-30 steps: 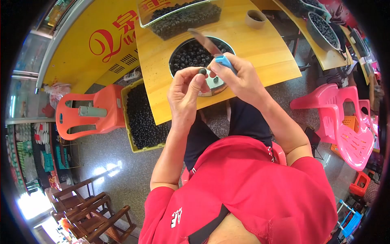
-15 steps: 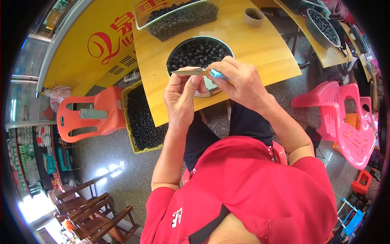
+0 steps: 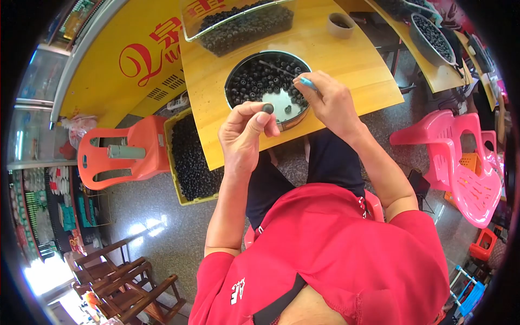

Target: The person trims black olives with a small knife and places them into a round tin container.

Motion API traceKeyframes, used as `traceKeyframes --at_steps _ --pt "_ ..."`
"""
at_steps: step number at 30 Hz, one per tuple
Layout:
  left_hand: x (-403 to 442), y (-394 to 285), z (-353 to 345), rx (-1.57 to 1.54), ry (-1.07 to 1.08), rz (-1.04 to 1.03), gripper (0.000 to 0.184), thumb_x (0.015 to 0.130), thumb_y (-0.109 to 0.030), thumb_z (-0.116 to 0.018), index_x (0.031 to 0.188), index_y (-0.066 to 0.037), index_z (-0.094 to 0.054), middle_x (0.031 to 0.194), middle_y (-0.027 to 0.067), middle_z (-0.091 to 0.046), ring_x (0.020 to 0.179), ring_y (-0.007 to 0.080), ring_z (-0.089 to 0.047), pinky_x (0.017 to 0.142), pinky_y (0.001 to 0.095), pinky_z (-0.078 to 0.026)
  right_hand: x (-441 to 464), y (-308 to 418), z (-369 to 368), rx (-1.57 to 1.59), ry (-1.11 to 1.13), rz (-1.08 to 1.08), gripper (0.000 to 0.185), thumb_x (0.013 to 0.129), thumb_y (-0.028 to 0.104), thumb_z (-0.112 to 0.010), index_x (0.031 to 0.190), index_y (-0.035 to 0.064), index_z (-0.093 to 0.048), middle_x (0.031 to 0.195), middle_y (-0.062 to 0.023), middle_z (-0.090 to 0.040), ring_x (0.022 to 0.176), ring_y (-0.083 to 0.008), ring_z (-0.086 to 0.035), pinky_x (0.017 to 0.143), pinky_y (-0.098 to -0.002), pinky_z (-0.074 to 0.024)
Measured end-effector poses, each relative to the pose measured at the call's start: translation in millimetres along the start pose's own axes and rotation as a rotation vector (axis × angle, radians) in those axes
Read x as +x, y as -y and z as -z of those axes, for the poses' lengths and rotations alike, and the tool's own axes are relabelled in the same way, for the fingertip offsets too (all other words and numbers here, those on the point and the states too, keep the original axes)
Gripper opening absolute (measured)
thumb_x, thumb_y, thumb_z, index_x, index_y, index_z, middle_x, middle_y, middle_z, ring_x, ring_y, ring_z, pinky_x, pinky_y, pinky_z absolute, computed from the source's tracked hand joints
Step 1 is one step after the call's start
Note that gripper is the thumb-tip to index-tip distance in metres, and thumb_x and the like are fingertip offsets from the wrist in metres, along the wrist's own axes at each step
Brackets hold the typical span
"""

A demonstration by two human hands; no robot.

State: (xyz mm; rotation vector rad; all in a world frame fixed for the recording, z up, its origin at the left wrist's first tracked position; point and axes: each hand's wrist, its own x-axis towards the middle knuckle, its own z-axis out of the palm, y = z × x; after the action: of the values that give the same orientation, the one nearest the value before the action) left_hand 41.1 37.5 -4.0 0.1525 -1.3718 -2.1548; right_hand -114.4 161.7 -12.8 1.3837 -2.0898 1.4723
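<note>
The left hand (image 3: pixel 244 132) has its thumb and fingertips closed in a pinch on a small dark round piece (image 3: pixel 267 108), held just above the near edge of the bowl (image 3: pixel 279 102). The piece looks light, firm and fairly hard, too small for more than a fingertip hold; its smooth curve would probably make it roll or slip, so it seems best gripped by its sides, leaving the top face exposed. The right hand (image 3: pixel 331 100) is curled around the blue handle of a knife (image 3: pixel 308 83), whose thin blade, somewhat blurred, points leftward over the bowl; the handle is the place to hold it. Many similar dark pieces lie in the bowl, leaving part of its pale bottom bare. It stands on a smooth wooden table (image 3: pixel 352 65), with a clear container (image 3: pixel 233 20) of dark pieces and a small cup (image 3: pixel 340 32) beyond. Left of the table, a yellow crate (image 3: pixel 197 201) of dark pieces rests on the speckled floor (image 3: pixel 179 222), beside an orange chair (image 3: pixel 150 149). Farther out are pink chairs (image 3: pixel 471 189) to the right, a yellow panel (image 3: pixel 92 103) with red lettering, and a filled basin (image 3: pixel 428 51) on another surface.
</note>
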Motion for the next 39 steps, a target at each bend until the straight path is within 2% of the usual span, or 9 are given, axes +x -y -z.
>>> traceKeyframes --at_steps 3,9,17,25,27,30,34,37,39 --pt "-0.3 5.5 0.9 0.064 -0.041 -0.024 0.018 0.089 -0.006 -0.063 0.105 0.003 -0.063 0.087 0.0093 -0.064 0.069 0.0152 -0.06 0.064 0.0246 -0.047 -0.1 25.5 6.4 0.431 0.197 -0.345 0.017 0.087 0.02 -0.068 0.09 0.0035 -0.064 0.078 -0.006 -0.066 0.068 -0.0104 -0.061 0.062 -0.0265 -0.0486" --pt "1.5 6.6 -3.6 0.207 -0.009 -0.151 0.019 0.087 0.0 -0.063 0.106 0.003 -0.063 0.092 0.0101 -0.062 0.071 0.0146 -0.06 0.065 0.0243 -0.05 4.2 51.9 4.2 0.934 0.306 -0.563 0.021 0.089 0.023 -0.068 0.09 0.0025 -0.063 0.08 0.0 -0.065 0.072 -0.0049 -0.056 0.063 -0.021 -0.0452" --pt "3.0 6.9 1.5 0.197 0.067 -0.192 0.017 0.087 0.003 -0.061 0.105 0.002 -0.063 0.094 0.0095 -0.06 0.073 0.0136 -0.062 0.065 0.0244 -0.053 6.6 51.2 8.8 1.127 0.391 -0.785 0.021 0.091 0.028 -0.064 0.087 0.0074 -0.062 0.078 0.0023 -0.062 0.059 -0.0007 -0.044 0.049 -0.0179 -0.0322" --pt "16.0 -0.1 10.4 -0.247 -0.044 0.122 0.015 0.09 -0.002 -0.058 0.105 -0.001 -0.053 0.106 0.0188 -0.062 0.075 0.0166 -0.061 0.068 0.028 -0.05 1.5 34.9 13.6 1.016 0.295 -0.769 0.016 0.093 0.023 -0.06 0.093 0.0072 -0.062 0.076 0.003 -0.058 0.054 0.0004 -0.039 0.046 -0.0157 -0.0276" --pt "27.2 -6.1 14.4 -0.292 -0.079 0.154 0.012 0.091 -0.006 -0.059 0.101 -0.003 -0.055 0.099 0.0163 -0.064 0.071 0.0146 -0.059 0.065 0.0252 -0.048 -0.2 23.4 19.8 0.968 0.263 -0.77 0.016 0.094 0.022 -0.059 0.093 0.0069 -0.062 0.076 0.003 -0.058 0.053 0.0002 -0.039 0.046 -0.0159 -0.0277" --pt "46.9 -6.3 29.7 0.194 -0.02 0.251 0.01 0.089 -0.011 -0.062 0.094 -0.002 -0.061 0.084 0.0087 -0.066 0.065 0.012 -0.056 0.059 0.0234 -0.043 1.2 16.3 31.0 0.958 0.221 -0.779 0.017 0.091 0.024 -0.063 0.089 0.0064 -0.064 0.075 0.0028 -0.06 0.053 0.0001 -0.041 0.046 -0.0173 -0.0299" --pt "74.0 4.2 15.7 1.069 0.402 0.271 0.022 0.084 -0.022 -0.067 0.088 -0.001 -0.067 0.072 0.0031 -0.061 0.068 0.0114 -0.055 0.063 0.0246 -0.043 -0.8 10.2 37.2 0.932 0.186 -0.758 0.018 0.091 0.024 -0.062 0.09 0.0062 -0.064 0.075 0.003 -0.06 0.054 -0.0003 -0.041 0.047 -0.0179 -0.0299" --pt "84.2 19.5 5.7 1.526 0.614 0.295 0.024 0.079 -0.028 -0.065 0.09 -0.007 -0.069 0.077 0.0151 -0.065 0.075 0.0258 -0.064 0.067 0.0368 -0.047 -3.1 8.0 39.3 0.924 0.186 -0.742 0.019 0.091 0.025 -0.062 0.091 0.0062 -0.064 0.075 0.0033 -0.06 0.054 -0.0003 -0.041 0.048 -0.0178 -0.0303" --pt "85.9 28.9 2.9 1.63 0.67 0.268 0.026 0.079 -0.028 -0.064 0.091 -0.006 -0.069 0.081 0.0175 -0.066 0.079 0.0308 -0.064 0.069 0.0399 -0.048 -4.0 7.3 40.9 0.921 0.189 -0.734 0.019 0.091 0.025 -0.062 0.09 0.0062 -0.064 0.075 0.0036 -0.06 0.054 -0.0003 -0.04 0.048 -0.0179 -0.0304"
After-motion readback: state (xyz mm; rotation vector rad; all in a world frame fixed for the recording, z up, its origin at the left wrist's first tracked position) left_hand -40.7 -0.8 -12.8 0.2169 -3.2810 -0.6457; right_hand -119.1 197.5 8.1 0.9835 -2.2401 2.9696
